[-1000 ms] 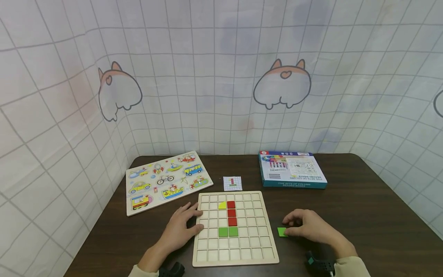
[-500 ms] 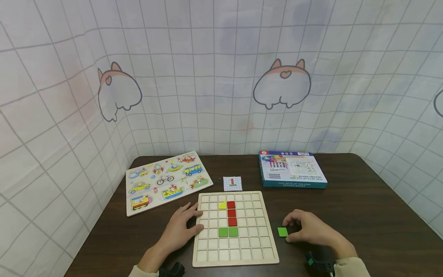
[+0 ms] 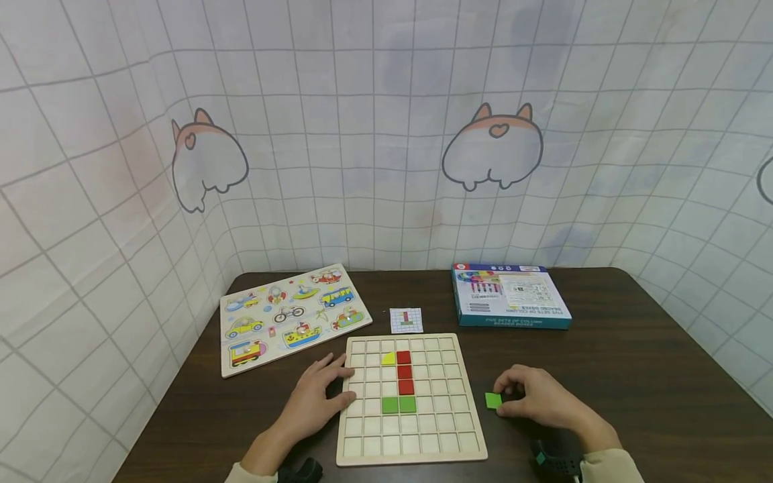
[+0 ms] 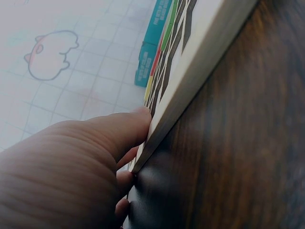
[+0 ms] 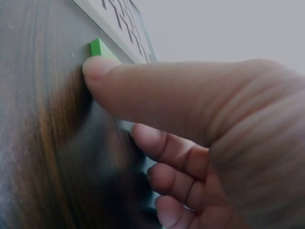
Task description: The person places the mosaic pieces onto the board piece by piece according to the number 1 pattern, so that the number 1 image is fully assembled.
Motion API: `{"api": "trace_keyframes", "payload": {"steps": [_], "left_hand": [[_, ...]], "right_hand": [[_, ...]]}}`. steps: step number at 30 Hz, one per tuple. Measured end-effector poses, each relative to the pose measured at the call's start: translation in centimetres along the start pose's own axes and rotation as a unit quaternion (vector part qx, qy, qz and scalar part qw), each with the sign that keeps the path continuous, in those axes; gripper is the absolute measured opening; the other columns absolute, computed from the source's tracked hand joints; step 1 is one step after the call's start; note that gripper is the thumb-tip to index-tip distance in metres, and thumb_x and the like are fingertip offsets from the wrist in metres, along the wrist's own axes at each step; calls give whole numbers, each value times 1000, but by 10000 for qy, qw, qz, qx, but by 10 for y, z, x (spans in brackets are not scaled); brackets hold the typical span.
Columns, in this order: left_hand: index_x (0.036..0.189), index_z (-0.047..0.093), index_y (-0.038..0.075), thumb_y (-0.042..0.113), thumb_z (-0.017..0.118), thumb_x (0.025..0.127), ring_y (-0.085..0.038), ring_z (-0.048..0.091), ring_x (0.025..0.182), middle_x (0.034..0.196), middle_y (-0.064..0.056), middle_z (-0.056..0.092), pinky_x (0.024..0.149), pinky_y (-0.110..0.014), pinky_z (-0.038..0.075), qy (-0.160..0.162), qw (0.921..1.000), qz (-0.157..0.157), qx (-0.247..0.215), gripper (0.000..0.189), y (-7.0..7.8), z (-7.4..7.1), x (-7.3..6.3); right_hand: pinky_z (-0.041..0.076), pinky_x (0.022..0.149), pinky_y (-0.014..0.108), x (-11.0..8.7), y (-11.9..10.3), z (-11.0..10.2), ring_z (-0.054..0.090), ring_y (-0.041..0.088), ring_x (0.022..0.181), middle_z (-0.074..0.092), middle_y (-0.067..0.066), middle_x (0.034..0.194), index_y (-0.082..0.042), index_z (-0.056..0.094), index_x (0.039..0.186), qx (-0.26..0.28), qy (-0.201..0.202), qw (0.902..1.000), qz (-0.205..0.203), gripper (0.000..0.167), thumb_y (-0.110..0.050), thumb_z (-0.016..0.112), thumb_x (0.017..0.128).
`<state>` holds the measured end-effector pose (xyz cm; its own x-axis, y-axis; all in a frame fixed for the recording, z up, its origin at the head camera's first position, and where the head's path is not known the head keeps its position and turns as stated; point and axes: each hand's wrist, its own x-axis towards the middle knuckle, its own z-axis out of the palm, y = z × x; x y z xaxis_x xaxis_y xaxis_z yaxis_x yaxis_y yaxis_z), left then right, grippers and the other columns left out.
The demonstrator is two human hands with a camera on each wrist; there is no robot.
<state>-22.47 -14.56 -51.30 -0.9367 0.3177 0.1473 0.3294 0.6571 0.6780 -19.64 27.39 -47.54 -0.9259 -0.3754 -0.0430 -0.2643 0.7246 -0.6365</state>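
A light wooden grid board [image 3: 368, 426] lies flat on the table. In its cells sit three red tiles [image 3: 405, 387] in a column, a yellow quarter-round piece [image 3: 388, 359], and two green tiles [image 3: 390, 405]. My left hand [image 3: 309, 397] rests against the board's left edge, with thumb and index fingertips at the rim; the left wrist view shows the thumb [image 4: 126, 128] touching that edge. Right of the board, my right hand [image 3: 537, 397] pinches a loose green square tile [image 3: 492, 400] by its right side. The right thumb [image 5: 143, 88] hides part of this tile in the right wrist view.
Behind the board lies a small pattern card [image 3: 406, 320]. A vehicle picture puzzle board [image 3: 290, 322] is at the back left, and a flat teal-edged box [image 3: 512, 295] at the back right. The dark wooden table [image 3: 634, 349] meets a grid-patterned curtain [image 3: 386, 221].
My right thumb slid off the loose green tile to its lower right corner, and the tile has now shifted slightly away and tilted. The left hand and board stayed still.
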Motion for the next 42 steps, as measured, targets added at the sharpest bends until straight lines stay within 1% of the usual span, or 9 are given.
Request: {"api": "trace_keyframes", "payload": {"steps": [3, 10, 15, 20, 28, 36, 40, 42], "left_hand": [[122, 68, 18, 27, 75, 87, -32, 30, 144, 149, -6, 46, 117, -60, 18, -15, 10000, 15, 19, 37, 0, 0, 1], [123, 68, 19, 29, 75, 87, -33, 29, 144, 150, -5, 45, 116, -62, 19, -46, 10000, -34, -18, 37, -1, -1, 0], [123, 68, 19, 30, 74, 87, -33, 28, 144, 150, -5, 45, 115, -64, 20, -43, 10000, -57, -20, 38, -1, 0, 0], [123, 68, 18, 29, 74, 87, -33, 28, 144, 150, -5, 45, 115, -64, 19, -29, 10000, -54, -35, 38, 0, 0, -1], [123, 68, 18, 28, 75, 87, -33, 28, 144, 150, -5, 45, 115, -64, 20, -15, 9999, -79, -71, 38, 1, -1, -1], [122, 68, 18, 29, 75, 87, -34, 28, 144, 150, -5, 45, 115, -64, 20, -36, 9999, -93, -37, 37, 1, -2, -1], [122, 68, 19, 29, 74, 87, -33, 28, 144, 150, -4, 45, 115, -64, 20, -45, 9999, -129, -50, 37, 1, -1, 0], [122, 68, 19, 29, 74, 87, -33, 28, 144, 150, -4, 45, 115, -64, 20, -34, 9999, -116, -49, 37, 1, -2, 0]], "right_hand": [[48, 66, 24, 1, -2, 1, 53, 11, 79, 59, -5, 89, -16, 68, 94, -42, 54, 9999, 77, 26, -29, 83, 77], [48, 66, 24, 3, -3, 3, 53, 11, 79, 60, -6, 89, -16, 69, 93, -85, 208, 9997, 78, 22, -27, 82, 78], [49, 69, 25, 6, -5, 7, 54, 12, 79, 62, -7, 91, -18, 69, 93, -194, 464, 9985, 201, 19, -26, 80, 80], [50, 68, 25, 10, -10, 13, 55, 12, 79, 64, -7, 92, -18, 69, 96, -154, 682, 9972, 268, 20, -26, 79, 82], [49, 65, 24, 17, -17, 23, 54, 10, 77, 64, -7, 92, -18, 70, 97, -87, 856, 9962, 132, 18, -24, 79, 83], [49, 62, 23, 18, -20, 28, 55, 7, 74, 65, -7, 91, -18, 70, 98, 189, 941, 9954, 48, 18, -23, 78, 83], [50, 63, 23, 19, -24, 31, 55, 7, 75, 65, -8, 92, -18, 70, 98, 160, 1071, 9941, 28, 18, -23, 79, 83], [50, 65, 23, 21, -27, 34, 54, 8, 76, 64, -8, 92, -19, 70, 98, 116, 1061, 9943, 3, 19, -24, 79, 82]]}}
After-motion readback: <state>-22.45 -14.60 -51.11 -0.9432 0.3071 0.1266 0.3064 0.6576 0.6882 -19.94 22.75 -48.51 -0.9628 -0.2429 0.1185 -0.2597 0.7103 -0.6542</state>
